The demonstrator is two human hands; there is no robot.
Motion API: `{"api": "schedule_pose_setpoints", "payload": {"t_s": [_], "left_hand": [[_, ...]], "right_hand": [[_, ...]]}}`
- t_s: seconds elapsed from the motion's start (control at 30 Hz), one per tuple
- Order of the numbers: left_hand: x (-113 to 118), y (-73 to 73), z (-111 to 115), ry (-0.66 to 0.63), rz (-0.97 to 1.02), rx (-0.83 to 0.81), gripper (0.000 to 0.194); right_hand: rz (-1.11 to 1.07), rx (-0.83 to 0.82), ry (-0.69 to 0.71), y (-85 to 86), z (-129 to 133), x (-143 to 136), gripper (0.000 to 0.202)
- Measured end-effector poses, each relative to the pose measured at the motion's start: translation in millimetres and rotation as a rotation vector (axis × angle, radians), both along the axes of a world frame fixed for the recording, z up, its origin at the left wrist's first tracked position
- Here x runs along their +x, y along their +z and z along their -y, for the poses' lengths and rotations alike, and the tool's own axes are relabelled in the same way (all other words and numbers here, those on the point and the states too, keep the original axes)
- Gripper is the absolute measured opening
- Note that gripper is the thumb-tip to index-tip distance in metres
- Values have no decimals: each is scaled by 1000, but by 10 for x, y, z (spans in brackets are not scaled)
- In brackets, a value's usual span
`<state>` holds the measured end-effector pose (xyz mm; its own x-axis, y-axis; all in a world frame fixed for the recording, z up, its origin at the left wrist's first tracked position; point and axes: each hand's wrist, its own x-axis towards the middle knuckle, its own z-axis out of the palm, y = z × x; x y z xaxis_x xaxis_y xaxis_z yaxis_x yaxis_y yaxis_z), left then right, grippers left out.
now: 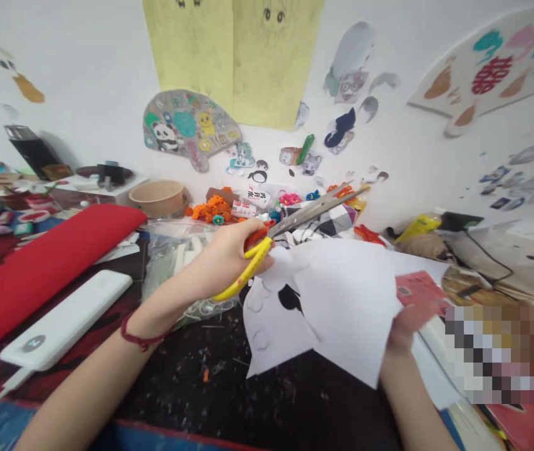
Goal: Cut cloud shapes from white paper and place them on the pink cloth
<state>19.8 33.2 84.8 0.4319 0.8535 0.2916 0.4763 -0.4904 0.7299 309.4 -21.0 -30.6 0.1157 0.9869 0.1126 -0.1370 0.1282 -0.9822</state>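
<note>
My left hand point(229, 250) is closed around the handles of a pair of scissors point(311, 213) with yellow and red-orange grips. Their blades point up and to the right, tips slightly apart, above the paper. A white sheet of paper point(346, 300) is gripped at its right edge by my right hand point(405, 329). Beneath that sheet shows another white paper piece point(279, 332) with curved outlines and a cut edge. A red card point(420, 291) is behind my right fingers; whether they hold it too, I cannot tell.
A clear plastic bag point(158, 250) lies behind my left wrist. To the left are a white power bank point(67, 319) with a cable and a long red case point(55, 275). Orange yarn pieces point(215, 210) and a round wooden container point(158, 197) stand near the wall.
</note>
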Motion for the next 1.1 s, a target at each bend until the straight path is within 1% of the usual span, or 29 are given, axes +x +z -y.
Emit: {"api": "schedule_pose_setpoints", "payload": {"t_s": [0.03, 0.1, 0.13, 0.23, 0.37, 0.43, 0.5, 0.53, 0.57, 0.6, 0.67, 0.7, 0.73, 0.77, 0.8, 0.83, 0.87, 0.9, 0.93, 1.0, 1.1], "left_hand": [[-22, 7, -9, 33, -45, 58, 15], [-50, 15, -23, 78, -90, 127, 15], [-56, 15, -29, 90, -91, 136, 16], [-47, -8, -53, 122, -81, 150, 19], [-6, -63, -98, 167, -112, 206, 21], [11, -86, -116, 179, -115, 220, 19], [19, -100, -126, 170, -104, 236, 17], [19, -103, -127, 153, -97, 248, 16], [16, -103, -124, 129, -90, 264, 16], [11, -100, -118, 100, -86, 280, 16], [-4, -84, -94, 47, -83, 310, 15], [-13, -70, -77, 20, -86, 323, 15], [-23, -54, -57, -8, -89, 338, 14], [-34, -36, -36, -39, -90, 353, 14], [-46, -16, -14, -70, -92, 370, 14], [-60, 4, 7, -99, -91, 388, 14], [-75, 24, 28, -122, -90, 403, 14], [-92, 42, 45, -137, -90, 410, 15], [-110, 59, 60, -149, -89, 409, 15], [-149, 84, 78, -175, -82, 396, 16], [-202, 109, 83, -199, -61, 389, 16]], "right_hand": [[-57, -14, 11, 22, 14, -37, 81], [-148, -72, 47, 58, 23, -142, 65], [-164, -109, 63, 70, 16, -202, 59], [-181, -186, 64, 80, -34, -364, 55], [-198, -214, 30, 56, -78, -471, 40], [-181, -224, 44, 30, -89, -479, 38], [-143, -242, 49, -11, -113, -456, 39], [-108, -234, 19, -34, -132, -431, 43], [-53, -202, -47, -54, -155, -398, 48], [23, -135, -148, -63, -180, -356, 56], [238, 93, -413, -27, -224, -262, 77], [362, 234, -524, 29, -239, -220, 86], [482, 361, -582, 111, -249, -189, 88], [582, 467, -579, 219, -254, -175, 83], [674, 536, -508, 346, -256, -183, 73], [757, 555, -374, 484, -257, -214, 59], [802, 555, -201, 624, -260, -269, 47], [808, 529, -34, 759, -264, -344, 36], [774, 500, 83, 883, -269, -435, 28], [700, 445, 209, 1080, -284, -640, 19], [681, 402, 281, 1253, -299, -914, 12]]}}
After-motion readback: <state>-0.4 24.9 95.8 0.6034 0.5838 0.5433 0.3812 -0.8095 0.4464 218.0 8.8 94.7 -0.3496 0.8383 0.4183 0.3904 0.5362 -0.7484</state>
